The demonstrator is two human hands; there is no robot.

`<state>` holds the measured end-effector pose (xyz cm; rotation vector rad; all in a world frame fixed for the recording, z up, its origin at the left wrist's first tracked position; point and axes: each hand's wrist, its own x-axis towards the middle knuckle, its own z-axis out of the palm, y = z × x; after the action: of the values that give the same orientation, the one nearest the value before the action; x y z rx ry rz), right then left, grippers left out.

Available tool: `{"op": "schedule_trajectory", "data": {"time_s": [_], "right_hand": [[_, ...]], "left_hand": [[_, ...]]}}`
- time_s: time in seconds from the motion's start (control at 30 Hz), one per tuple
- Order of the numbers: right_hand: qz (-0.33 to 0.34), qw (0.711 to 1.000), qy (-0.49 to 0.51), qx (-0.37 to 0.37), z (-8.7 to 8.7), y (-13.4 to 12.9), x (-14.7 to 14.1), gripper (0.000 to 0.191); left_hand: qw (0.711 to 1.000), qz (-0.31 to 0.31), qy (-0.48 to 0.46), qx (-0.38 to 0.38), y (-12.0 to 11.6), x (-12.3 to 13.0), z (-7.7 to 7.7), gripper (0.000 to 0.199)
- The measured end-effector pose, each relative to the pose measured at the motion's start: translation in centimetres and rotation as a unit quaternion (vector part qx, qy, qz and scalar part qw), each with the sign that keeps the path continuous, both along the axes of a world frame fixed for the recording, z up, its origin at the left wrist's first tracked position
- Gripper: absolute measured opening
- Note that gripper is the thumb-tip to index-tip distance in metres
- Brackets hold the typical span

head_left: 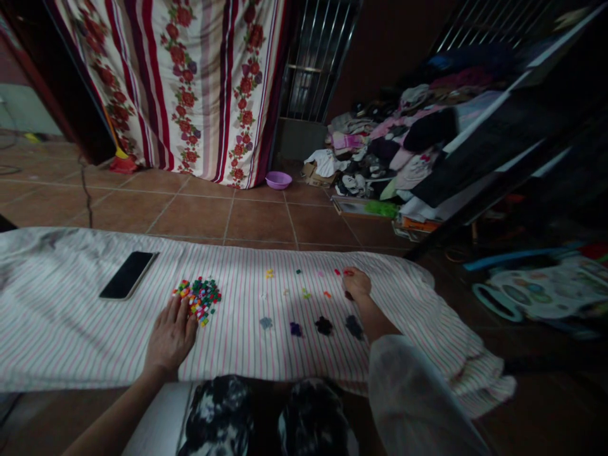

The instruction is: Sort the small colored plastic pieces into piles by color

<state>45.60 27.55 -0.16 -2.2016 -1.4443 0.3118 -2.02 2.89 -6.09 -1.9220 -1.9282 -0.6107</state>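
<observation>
My left hand (171, 332) lies palm down with its fingers stretched out, their tips touching the near left edge of a mixed pile of tiny coloured blocks (205, 294). To the right, my right hand (357, 284) is pinched over a small red block (348, 272) at its fingertips. Just left of it lies another bit of red (337, 272). Small groups sorted by colour spread across the cloth: yellow blocks (269, 273), lime green blocks (306, 294), orange blocks (327, 294), purple blocks (296, 329), black blocks (323, 325) and dark grey blocks (354, 326). Brown blocks (348, 295) sit partly under my right hand.
A striped cloth (95, 342) covers the low surface, with a phone (128, 275) lying at its left. Beyond are a tiled floor (190, 215), a floral curtain (204, 88), a purple basin (278, 180) and a heap of clothes (380, 139). My knees (218, 415) are at the near edge.
</observation>
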Motion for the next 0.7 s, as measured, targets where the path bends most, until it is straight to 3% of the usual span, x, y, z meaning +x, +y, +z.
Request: {"op": "schedule_trajectory", "data": {"time_s": [0.57, 0.7], "right_hand": [[0.080, 0.996, 0.030, -0.030, -1.2, 1.8, -0.2, 0.043], [0.089, 0.996, -0.014, 0.006, -1.1, 1.5, 0.4, 0.043]], "left_hand": [[1.000, -0.012, 0.027, 0.000, -0.2, -0.2, 0.1, 0.042], [1.000, -0.005, 0.014, -0.004, -0.2, -0.3, -0.2, 0.046]]}}
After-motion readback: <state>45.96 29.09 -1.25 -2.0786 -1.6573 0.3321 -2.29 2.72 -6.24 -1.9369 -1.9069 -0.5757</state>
